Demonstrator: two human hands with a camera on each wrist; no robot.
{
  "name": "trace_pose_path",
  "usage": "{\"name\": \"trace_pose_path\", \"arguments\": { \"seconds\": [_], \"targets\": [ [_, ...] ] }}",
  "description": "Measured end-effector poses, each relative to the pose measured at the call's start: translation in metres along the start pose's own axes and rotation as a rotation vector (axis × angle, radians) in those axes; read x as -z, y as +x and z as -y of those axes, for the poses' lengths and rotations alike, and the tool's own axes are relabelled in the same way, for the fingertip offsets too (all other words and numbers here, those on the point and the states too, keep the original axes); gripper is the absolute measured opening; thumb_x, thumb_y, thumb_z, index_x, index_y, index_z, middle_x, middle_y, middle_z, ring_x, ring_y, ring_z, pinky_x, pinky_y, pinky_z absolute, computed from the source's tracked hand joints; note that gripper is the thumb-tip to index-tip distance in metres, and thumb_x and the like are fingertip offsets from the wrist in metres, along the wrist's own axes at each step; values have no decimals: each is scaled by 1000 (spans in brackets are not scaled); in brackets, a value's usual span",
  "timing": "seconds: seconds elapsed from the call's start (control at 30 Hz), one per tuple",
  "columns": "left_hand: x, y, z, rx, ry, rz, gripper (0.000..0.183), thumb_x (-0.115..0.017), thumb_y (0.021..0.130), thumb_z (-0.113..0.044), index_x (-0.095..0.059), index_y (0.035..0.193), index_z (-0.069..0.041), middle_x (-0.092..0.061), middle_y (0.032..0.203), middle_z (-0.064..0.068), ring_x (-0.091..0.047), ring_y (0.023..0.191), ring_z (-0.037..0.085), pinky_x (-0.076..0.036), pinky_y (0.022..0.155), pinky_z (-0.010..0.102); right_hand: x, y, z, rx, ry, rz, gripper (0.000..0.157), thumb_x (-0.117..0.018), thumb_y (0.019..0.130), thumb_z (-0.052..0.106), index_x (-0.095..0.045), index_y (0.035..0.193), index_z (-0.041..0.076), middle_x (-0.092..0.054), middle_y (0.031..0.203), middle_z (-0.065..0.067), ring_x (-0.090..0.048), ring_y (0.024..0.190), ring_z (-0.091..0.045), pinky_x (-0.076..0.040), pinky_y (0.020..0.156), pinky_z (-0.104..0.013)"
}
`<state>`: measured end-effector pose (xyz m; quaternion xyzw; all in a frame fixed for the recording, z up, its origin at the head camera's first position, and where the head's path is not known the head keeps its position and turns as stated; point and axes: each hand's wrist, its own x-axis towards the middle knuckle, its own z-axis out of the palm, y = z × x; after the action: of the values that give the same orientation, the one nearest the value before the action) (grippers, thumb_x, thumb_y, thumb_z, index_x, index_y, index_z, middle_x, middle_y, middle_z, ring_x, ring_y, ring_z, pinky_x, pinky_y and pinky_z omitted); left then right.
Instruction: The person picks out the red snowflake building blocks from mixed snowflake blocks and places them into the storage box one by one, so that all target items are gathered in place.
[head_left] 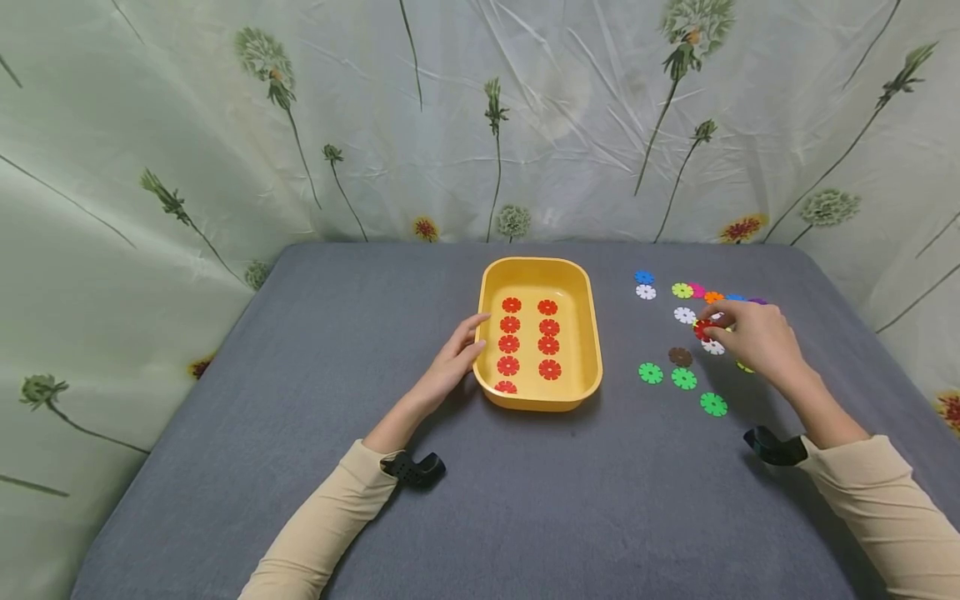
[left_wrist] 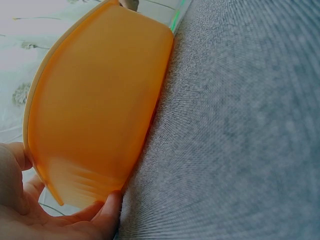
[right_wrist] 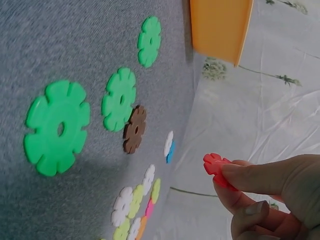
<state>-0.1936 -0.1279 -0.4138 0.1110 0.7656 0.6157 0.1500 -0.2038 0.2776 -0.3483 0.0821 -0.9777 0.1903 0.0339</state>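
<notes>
A yellow plastic tray (head_left: 592, 333) stands at the middle of the table, with several red flower-shaped discs (head_left: 550, 369) lying flat inside in two columns. My left hand (head_left: 452, 360) grips its left side, thumb and fingers at the rim and outer wall; the left wrist view shows fingers (left_wrist: 107, 212) against the tray's wall (left_wrist: 100, 100). Over to the right, my right hand (head_left: 761, 340) pinches one red flower-shaped disc (right_wrist: 216, 166) between thumb and fingers, raised above the loose discs. Green discs (right_wrist: 57, 127) and a brown disc (right_wrist: 135, 130) lie close by it.
Loose discs spread over the table's right side: blue (head_left: 644, 277), white (head_left: 646, 292), yellow (head_left: 682, 290), pink (head_left: 697, 290) and orange (head_left: 713, 297). Some are partly behind the right hand. A flower-printed curtain (head_left: 450, 125) hangs behind the grey table (head_left: 510, 500).
</notes>
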Motion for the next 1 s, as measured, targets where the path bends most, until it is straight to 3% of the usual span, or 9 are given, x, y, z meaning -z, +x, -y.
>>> {"name": "trace_pose_path", "arguments": {
  "seconds": [0.17, 0.23, 0.5, 0.7, 1.0],
  "targets": [
    [-2, -10, -18, 1, 15, 15, 50, -37, 101, -20, -20, 148, -17, -33, 143, 25, -44, 125, 36, -36, 105, 45, -1, -1, 7, 16, 12, -42, 18, -63, 84, 8, -66, 101, 3, -68, 89, -26, -56, 66, -25, -35, 42, -29],
    [-2, -10, -19, 0, 17, 15, 50, -37, 101, -21, -20, 148, -16, -33, 143, 25, -44, 125, 36, -36, 105, 44, -1, -1, 10, 26, 23, -64, 18, -64, 84, 8, -67, 101, 3, -69, 86, -25, -57, 65, -24, -35, 42, -29],
    [0, 1, 4, -10, 9, -11, 48, -39, 101, -28, -24, 147, -26, -36, 142, 20, -45, 125, 33, -35, 105, 46, -2, 1, 24, 65, 85, -91, 24, -70, 81, 9, -63, 102, 2, -69, 83, -23, -54, 61, -19, -37, 47, -25],
    [-2, 0, 6, -22, 17, -27, 45, -39, 101, -28, -27, 144, -29, -39, 139, 17, -48, 123, 31, -37, 104, 46, -5, 1, 36, 116, 130, -109, 15, -72, 80, 10, -67, 93, 4, -70, 81, -20, -54, 62, -16, -36, 48, -23],
    [-2, 1, 5, -32, 14, -29, 46, -39, 100, -29, -27, 144, -31, -39, 140, 16, -48, 123, 30, -38, 103, 45, -8, 5, 57, 154, 151, -96, 11, -71, 80, 8, -71, 92, 6, -71, 81, -16, -51, 59, -15, -38, 46, -22]
  ]
}}
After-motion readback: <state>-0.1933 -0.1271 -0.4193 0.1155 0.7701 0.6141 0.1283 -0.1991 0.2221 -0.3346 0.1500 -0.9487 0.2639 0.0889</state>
